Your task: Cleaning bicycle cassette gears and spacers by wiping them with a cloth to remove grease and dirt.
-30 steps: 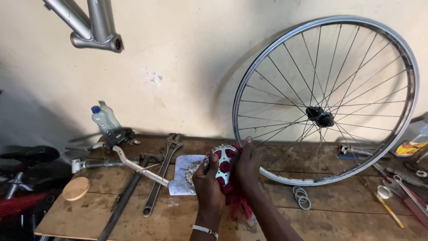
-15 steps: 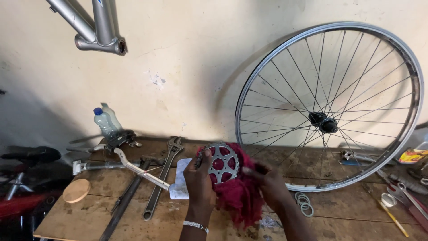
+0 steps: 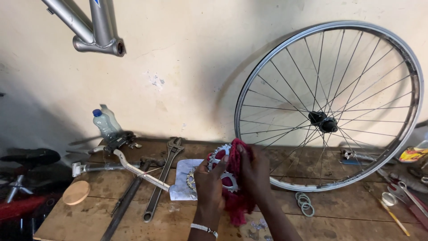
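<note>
A spoked bicycle wheel (image 3: 329, 107) leans upright against the wall at the back of the wooden bench (image 3: 111, 223). A silver frame section (image 3: 91, 27) hangs at upper left. An adjustable wrench (image 3: 162, 176) lies flat left of centre. Above the bench's middle, the left hand (image 3: 209, 183) has its fingers closed around a toothed sprocket (image 3: 223, 167), while the right hand (image 3: 254, 172) presses a red rag (image 3: 238, 203) against it, fingers clasped on the cloth. 1 round wooden disc (image 3: 76, 193) lies far left.

Left hand (image 3: 208, 180) and right hand (image 3: 252, 172) raised together, fingers curled.
</note>
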